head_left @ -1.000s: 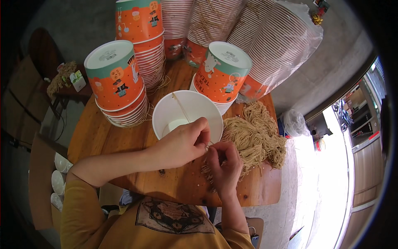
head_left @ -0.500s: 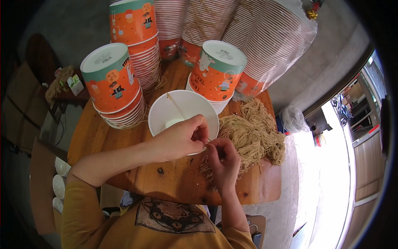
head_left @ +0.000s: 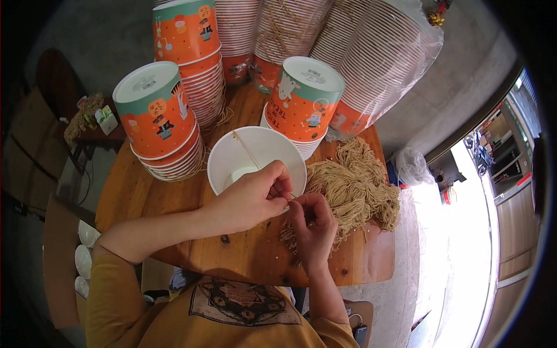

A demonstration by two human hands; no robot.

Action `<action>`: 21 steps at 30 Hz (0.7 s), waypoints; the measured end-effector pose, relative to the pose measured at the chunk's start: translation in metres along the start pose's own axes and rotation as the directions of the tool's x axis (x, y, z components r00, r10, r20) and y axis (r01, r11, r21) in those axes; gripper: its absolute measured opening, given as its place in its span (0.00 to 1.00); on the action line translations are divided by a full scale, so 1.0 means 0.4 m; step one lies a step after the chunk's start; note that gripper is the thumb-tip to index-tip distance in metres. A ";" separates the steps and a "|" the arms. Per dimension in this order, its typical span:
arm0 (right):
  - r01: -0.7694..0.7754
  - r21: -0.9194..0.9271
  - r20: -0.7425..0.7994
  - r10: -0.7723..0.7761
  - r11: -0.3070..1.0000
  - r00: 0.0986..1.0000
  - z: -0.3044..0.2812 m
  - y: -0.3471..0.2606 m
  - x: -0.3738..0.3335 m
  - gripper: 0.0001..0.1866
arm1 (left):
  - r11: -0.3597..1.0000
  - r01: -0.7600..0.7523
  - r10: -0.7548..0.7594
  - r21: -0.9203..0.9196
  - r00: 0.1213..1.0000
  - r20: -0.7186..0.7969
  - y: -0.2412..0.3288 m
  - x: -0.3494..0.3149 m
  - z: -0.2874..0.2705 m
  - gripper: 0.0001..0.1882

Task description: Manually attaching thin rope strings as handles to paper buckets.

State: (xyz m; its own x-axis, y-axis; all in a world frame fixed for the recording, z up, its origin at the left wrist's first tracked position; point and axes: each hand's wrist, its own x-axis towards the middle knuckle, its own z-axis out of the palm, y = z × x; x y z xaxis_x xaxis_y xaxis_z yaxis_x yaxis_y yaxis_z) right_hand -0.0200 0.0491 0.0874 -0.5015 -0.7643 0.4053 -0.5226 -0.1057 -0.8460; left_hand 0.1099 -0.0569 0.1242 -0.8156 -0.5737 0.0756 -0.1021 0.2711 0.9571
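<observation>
So the white paper tub (head_left: 278,152) sits mouth-up on the bench (head_left: 203,200) right in front of me, and the thing that matters is how the tan cord (head_left: 246,149) lies: it comes off the far rim, left of centre, and slants across the mouth toward me and to the right, down to where my fingertips meet by the near-right rim. My left hand (head_left: 252,197) reaches over the near rim, thumb and finger pinched on the cord, though the exact grip's kinda hidden. My right hand (head_left: 316,223) is just right of it, outside the tub, pinching cord too, and it's the nearer one to the tangled cord pile (head_left: 354,188).
</observation>
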 end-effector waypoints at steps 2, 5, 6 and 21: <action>-0.001 0.050 0.001 0.001 0.999 1.000 0.001 -0.001 0.000 0.03 | 1.000 -0.004 0.004 0.001 1.000 -0.009 -0.006 0.002 0.000 0.10; -0.006 0.074 0.015 0.005 0.997 1.000 -0.001 0.009 -0.002 0.03 | 1.000 -0.002 0.002 -0.004 1.000 -0.015 -0.007 0.004 -0.002 0.09; -0.006 0.074 0.015 0.005 0.997 1.000 -0.001 0.011 -0.002 0.03 | 1.000 0.005 -0.005 -0.010 1.000 -0.012 -0.007 0.004 -0.003 0.09; -0.118 0.205 0.085 0.102 0.972 0.991 -0.007 0.010 -0.003 0.02 | 0.955 0.041 -0.083 0.295 0.988 0.131 0.022 0.012 -0.035 0.10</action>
State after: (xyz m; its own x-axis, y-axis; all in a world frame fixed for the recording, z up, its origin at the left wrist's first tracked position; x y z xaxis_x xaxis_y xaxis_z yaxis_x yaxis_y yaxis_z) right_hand -0.0233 0.0515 0.0846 -0.4916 -0.8225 0.2859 -0.3079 -0.1429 -0.9406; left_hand 0.1131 -0.0682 0.1368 -0.8719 -0.4879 -0.0414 -0.2987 0.4630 0.8345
